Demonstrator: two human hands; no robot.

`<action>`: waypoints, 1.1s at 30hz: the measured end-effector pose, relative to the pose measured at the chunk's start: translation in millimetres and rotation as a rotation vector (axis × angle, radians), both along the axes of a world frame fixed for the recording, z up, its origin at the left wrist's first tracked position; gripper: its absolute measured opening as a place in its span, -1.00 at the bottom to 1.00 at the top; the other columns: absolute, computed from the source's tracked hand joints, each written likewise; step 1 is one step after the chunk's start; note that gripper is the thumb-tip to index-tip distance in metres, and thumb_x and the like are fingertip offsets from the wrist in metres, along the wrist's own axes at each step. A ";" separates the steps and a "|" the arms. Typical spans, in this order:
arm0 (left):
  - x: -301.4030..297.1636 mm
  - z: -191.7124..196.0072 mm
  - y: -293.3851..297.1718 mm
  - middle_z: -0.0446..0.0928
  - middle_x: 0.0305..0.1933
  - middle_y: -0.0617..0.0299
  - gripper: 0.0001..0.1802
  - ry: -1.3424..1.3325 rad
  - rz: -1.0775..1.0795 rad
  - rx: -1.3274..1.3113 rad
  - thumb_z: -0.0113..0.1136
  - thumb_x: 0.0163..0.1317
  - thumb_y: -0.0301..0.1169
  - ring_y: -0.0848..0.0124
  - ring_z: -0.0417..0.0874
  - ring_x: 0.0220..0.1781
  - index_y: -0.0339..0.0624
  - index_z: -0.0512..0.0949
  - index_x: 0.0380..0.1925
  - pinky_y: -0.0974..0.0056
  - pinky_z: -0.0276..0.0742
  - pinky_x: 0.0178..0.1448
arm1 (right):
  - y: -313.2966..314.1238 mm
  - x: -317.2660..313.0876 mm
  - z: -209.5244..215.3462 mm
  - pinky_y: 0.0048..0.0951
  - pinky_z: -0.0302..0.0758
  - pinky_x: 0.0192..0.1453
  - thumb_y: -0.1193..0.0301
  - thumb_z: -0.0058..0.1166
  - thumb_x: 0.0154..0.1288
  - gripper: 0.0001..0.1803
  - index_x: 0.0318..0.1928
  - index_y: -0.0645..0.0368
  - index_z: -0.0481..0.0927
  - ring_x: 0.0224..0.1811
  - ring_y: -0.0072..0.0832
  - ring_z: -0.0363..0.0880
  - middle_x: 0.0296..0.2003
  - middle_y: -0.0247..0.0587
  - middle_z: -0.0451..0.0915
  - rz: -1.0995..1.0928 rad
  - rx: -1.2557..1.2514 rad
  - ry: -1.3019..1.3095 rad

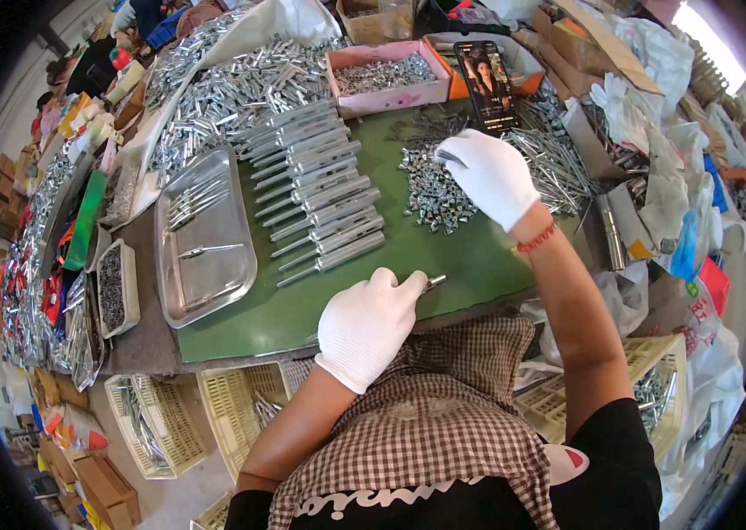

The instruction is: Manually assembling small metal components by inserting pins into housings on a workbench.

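My left hand [369,327], in a white knit glove, is closed round a slim metal tube [434,283] near the front edge of the green mat [479,296]. Only the tube's shiny end sticks out past my fingers. Farther right, my right hand [492,179], gloved too, has its fingers pinched together over a pile of small metal fittings [444,199]. Something thin and dark shows at its fingertips, too small to name. Left of that pile, several metal tubes with thin rods [324,199] lie side by side in a slanted row.
A steel tray [214,274] with a few thin tools lies left. Behind are a heap of metal tubes [249,97], a pink box [388,79] of small parts and a propped phone [486,88]. Long pins [550,168] lie right; crates [161,424] stand below the table.
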State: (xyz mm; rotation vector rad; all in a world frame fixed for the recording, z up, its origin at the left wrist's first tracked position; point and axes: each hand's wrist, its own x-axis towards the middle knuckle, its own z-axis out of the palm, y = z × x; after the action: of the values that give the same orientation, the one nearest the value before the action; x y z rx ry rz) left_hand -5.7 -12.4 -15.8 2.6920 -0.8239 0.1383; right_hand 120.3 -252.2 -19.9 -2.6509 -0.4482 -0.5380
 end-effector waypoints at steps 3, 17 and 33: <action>0.5 -0.9 0.5 0.46 -0.40 0.14 -0.76 0.002 0.006 -0.003 0.18 0.26 -0.38 0.12 0.60 -0.49 0.12 0.62 -0.07 0.06 0.51 -0.42 | 7.6 18.7 5.9 -0.04 0.59 -0.06 0.39 0.06 0.29 -0.84 -0.21 0.02 0.69 -0.16 -0.05 0.66 -0.26 -0.10 0.63 0.130 -0.150 0.041; 1.4 -0.4 0.3 0.46 -0.40 0.12 -0.79 0.022 0.004 0.001 0.18 0.28 -0.37 0.09 0.59 -0.49 0.12 0.60 -0.09 0.03 0.49 -0.43 | 0.7 -0.5 1.6 -0.04 0.61 -0.12 0.31 0.06 0.37 -0.85 -0.20 0.02 0.66 -0.24 -0.04 0.68 -0.29 -0.09 0.66 0.037 -0.104 0.029; 1.5 2.3 0.0 0.47 -0.41 0.13 -0.79 0.020 -0.003 -0.012 0.17 0.28 -0.37 0.11 0.60 -0.49 0.11 0.60 -0.09 0.06 0.50 -0.41 | 10.9 44.6 -9.7 -0.03 0.57 -0.07 0.26 0.09 0.34 -0.80 -0.24 0.04 0.73 -0.19 -0.04 0.65 -0.31 -0.08 0.63 -0.017 -0.101 0.030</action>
State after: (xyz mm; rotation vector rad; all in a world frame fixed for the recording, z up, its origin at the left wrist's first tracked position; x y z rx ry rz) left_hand -4.2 -12.4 -13.5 2.6768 -0.8191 0.1150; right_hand 164.9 -241.3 -29.7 -2.7577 -0.4548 -0.4917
